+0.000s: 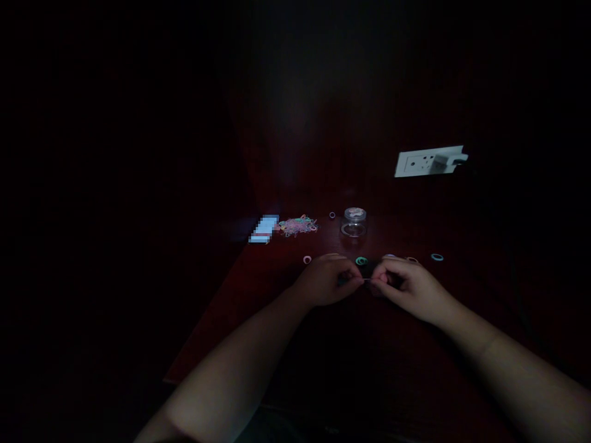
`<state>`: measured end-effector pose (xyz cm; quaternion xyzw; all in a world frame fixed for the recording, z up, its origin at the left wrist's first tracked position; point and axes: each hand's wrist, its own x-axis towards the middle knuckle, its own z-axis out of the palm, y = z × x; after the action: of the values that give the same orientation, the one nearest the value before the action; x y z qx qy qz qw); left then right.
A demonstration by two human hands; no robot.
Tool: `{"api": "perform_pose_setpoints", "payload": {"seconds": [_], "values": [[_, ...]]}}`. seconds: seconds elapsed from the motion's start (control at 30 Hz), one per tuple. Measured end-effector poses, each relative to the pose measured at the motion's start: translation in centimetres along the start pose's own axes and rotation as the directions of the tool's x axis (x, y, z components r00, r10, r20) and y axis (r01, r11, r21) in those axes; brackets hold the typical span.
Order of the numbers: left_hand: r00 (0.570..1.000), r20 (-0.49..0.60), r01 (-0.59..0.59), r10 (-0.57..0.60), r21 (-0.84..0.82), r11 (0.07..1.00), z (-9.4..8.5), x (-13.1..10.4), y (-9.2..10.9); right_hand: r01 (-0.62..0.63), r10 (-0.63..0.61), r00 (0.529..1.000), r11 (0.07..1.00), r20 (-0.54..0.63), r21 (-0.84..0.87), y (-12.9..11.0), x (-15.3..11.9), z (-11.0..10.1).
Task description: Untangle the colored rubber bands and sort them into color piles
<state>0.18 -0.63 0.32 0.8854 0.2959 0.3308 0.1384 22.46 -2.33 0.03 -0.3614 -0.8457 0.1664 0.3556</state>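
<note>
My left hand (330,280) and my right hand (410,286) meet above the dark red table, thumbs and fingertips pinched. Between the fingertips runs a short, thin, pale band (367,280), which looks like a small elastic hair band; most of it is hidden by the fingers. Just beyond the gap between my hands lie green elastic bands (361,261). A pink band (307,260) rests to the left of my left hand, and a light blue band (437,257) to the right of my right hand. Other bands behind my knuckles are partly covered.
A heap of multicoloured elastic bands (298,226) lies at the back left, beside a phone (264,229) with a lit, blurred screen. A clear lidded jar (354,224) stands behind my hands. On the wall is a power socket (418,163) with a plug (442,163). The surroundings are very dark.
</note>
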Motion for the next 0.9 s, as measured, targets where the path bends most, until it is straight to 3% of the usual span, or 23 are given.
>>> {"api": "perform_pose_setpoints", "payload": {"seconds": [0.2,0.43,0.9], "values": [[0.998,-0.034,0.058,-0.057,0.024,0.998,0.07,-0.02,-0.05,0.001,-0.001,1.000,1.000,-0.001,0.010,0.12,-0.10,0.06],[1.000,-0.021,-0.008,0.008,-0.011,1.000,-0.06,0.04,0.12,-0.008,0.008,1.000,1.000,-0.005,0.018,0.21,-0.07,0.06],[0.999,-0.045,-0.004,0.004,-0.019,1.000,-0.09,0.09,0.19,-0.049,0.049,0.999,0.999,0.004,0.018,0.29,-0.23,0.19]]}}
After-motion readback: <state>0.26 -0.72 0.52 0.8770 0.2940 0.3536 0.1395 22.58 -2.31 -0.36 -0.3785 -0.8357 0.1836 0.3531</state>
